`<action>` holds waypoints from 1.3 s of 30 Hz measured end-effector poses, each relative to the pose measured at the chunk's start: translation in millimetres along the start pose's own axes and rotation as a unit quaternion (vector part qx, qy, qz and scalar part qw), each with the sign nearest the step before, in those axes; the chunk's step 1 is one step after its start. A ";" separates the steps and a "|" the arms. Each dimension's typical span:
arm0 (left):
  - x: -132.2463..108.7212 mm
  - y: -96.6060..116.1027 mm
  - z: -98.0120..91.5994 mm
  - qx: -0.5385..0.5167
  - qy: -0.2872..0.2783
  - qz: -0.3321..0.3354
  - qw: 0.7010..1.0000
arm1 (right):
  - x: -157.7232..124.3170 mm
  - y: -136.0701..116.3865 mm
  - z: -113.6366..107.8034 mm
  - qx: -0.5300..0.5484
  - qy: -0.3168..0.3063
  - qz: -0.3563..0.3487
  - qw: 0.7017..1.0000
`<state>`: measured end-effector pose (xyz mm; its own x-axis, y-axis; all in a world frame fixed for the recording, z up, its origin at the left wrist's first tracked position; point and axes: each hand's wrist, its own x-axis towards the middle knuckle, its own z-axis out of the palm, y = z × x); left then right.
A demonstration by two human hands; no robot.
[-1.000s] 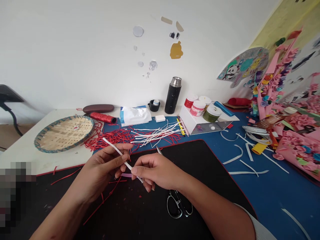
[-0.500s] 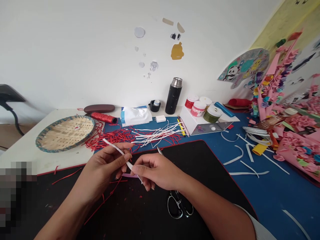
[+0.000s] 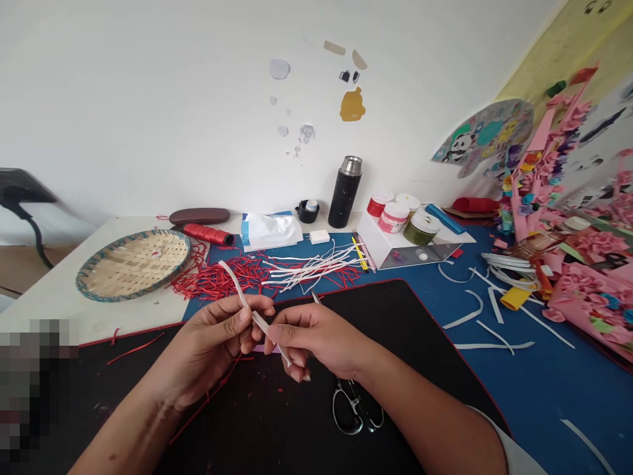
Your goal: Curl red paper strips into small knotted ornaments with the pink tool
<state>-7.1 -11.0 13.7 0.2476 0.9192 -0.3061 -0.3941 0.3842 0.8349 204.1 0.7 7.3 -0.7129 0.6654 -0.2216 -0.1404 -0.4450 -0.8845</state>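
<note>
A narrow white strip (image 3: 234, 278) slants from upper left to lower right between my two hands. My left hand (image 3: 222, 336) pinches it between thumb and fingers, its upper end standing free above. Close beside it, my right hand (image 3: 309, 336) holds the lower part, and the tip pokes out under its fingers. Both hands are over the black mat (image 3: 277, 435). Scissors (image 3: 352, 406) lie partly beneath my right hand and wrist. A piece of purple material (image 3: 267, 349) shows behind the fingers.
Red cords (image 3: 227, 277) and white strips (image 3: 311, 267) lie behind the hands. A woven basket (image 3: 133, 265) sits at left. Farther back stand a black bottle (image 3: 345, 194) and paint jars (image 3: 394, 218). At right are white strip scraps (image 3: 494, 344) and pink paper flowers (image 3: 588, 290).
The strip's upper end has moved right and up and now bends more. My left hand has shifted slightly right, nearer my right hand. The whole view has shifted slightly.
</note>
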 end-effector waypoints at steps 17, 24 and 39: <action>3.5 -2.1 3.7 0.148 0.037 0.073 0.986 | 3.2 2.1 2.9 -0.138 0.058 -0.001 0.989; 2.7 -1.1 6.0 0.051 0.016 0.031 0.998 | 2.3 3.4 0.8 -0.109 0.036 -0.036 0.993; 4.3 -0.3 5.9 0.079 0.033 0.047 0.995 | 1.8 3.3 0.5 -0.075 0.018 -0.029 0.997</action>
<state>-0.7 -7.7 14.9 0.1554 0.9561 -0.2484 -0.2675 0.2827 0.9211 202.0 0.1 4.1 -0.6811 0.7093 -0.1814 -0.0737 -0.3129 -0.9469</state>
